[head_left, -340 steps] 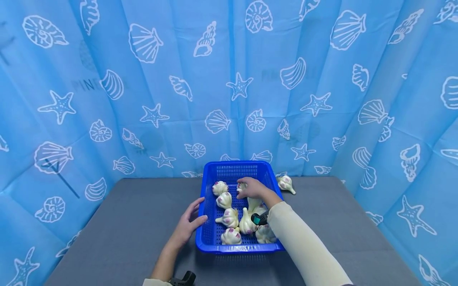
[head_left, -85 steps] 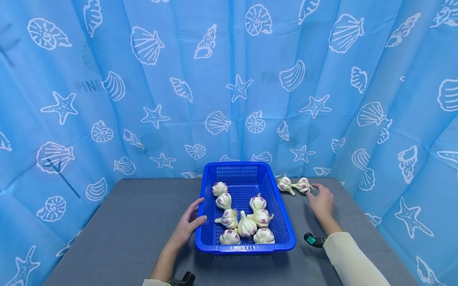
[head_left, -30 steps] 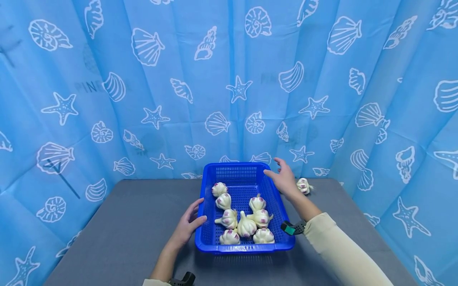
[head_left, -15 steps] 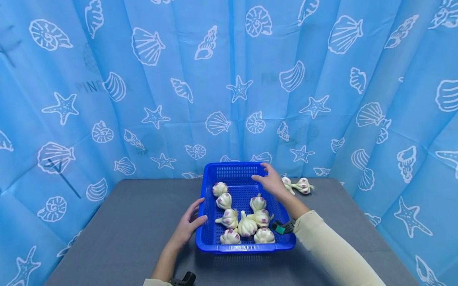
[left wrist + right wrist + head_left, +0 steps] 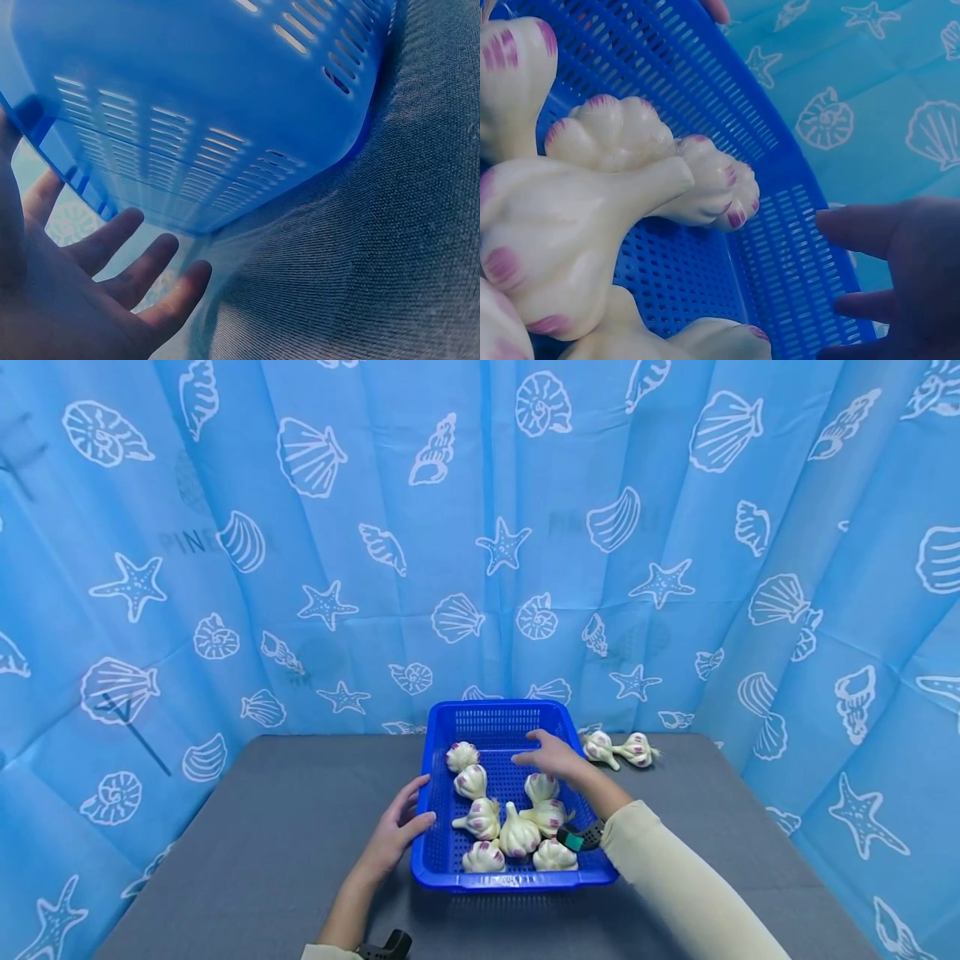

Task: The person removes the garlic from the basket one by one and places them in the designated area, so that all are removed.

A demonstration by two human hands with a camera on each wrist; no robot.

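Observation:
A blue slotted plastic basket [image 5: 513,881] stands mid-table with several white garlic bulbs [image 5: 517,833] inside, marked with purple patches. At its left side is my left hand [image 5: 393,833], thumb and fingertips at the rim; the left wrist view shows the hand [image 5: 90,289] with its other fingers spread below the basket wall. My right hand [image 5: 553,756] hovers over the basket's back right part, fingers extended and apart, nothing between them. Just in front of it lies one garlic bulb [image 5: 541,788], partly overlapped by the hand. In the right wrist view the right hand [image 5: 922,274] appears beside the slotted wall.
Two more garlic bulbs lie on the grey table [image 5: 300,827] behind the basket's right side, a left one [image 5: 600,748] and a right one [image 5: 637,749]. A blue shell-print curtain [image 5: 390,527] hangs along the table's back and sides.
The right hand, earlier over a bulb in the basket, was later at a second bulb on the table. It has since moved left over the right rim into the basket. The left hand stays put.

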